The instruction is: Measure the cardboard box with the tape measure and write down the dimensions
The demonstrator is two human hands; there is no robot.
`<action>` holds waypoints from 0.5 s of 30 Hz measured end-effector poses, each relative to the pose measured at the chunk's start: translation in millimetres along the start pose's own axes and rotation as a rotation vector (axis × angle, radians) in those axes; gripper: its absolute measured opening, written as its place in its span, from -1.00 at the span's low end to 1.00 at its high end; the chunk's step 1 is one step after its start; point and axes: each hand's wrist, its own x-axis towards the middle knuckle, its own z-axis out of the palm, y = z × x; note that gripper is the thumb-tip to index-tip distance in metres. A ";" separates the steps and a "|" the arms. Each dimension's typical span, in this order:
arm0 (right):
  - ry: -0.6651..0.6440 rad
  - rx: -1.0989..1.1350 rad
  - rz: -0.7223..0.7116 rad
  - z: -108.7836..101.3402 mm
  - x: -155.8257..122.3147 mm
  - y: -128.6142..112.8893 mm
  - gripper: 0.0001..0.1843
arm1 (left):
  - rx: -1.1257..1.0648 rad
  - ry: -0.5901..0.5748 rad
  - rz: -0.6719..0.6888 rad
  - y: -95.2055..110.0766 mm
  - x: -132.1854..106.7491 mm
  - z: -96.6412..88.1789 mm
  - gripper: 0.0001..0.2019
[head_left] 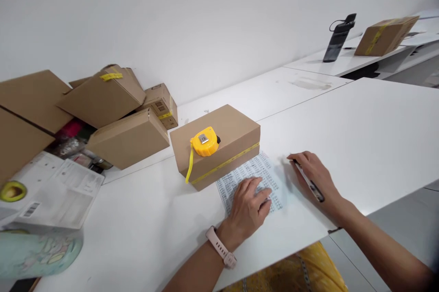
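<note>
My left hand (249, 205) rests on a sheet of paper (274, 177) covered in rows of handwriting, its fingers slightly bent and apart. A pen (310, 182) is held in my right hand (317, 177), just off the sheet's right side. Behind the sheet stands a closed cardboard box (236, 122) with a yellow strip of tape along its front side. On top of that box sits a yellow tape measure (205, 141), its yellow wrist strap hanging over the box's edge. My left palm hides part of the writing.
Several cardboard boxes (103, 95) are piled at the left, near a white package (65, 186) with an avocado picture. A pale green patterned item (41, 253) lies front left. At the far right stand a dark bottle (339, 40) and another taped box (386, 38).
</note>
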 end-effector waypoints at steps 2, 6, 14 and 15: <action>-0.004 -0.158 -0.033 2.0 5.3 14.8 -0.68 | 0.053 0.156 0.035 6.5 5.2 -16.1 -0.76; 0.033 -0.246 -0.034 12.8 8.0 34.7 -0.50 | 0.269 0.532 -0.033 6.9 25.8 -65.2 -0.69; 0.283 -0.043 0.068 3.8 -1.5 21.0 -0.58 | -0.126 0.414 -0.791 -35.9 77.5 -126.9 -0.23; 0.364 -0.018 0.068 -0.1 -2.6 15.3 -0.60 | -0.197 0.415 -0.807 -34.0 80.2 -130.1 -0.25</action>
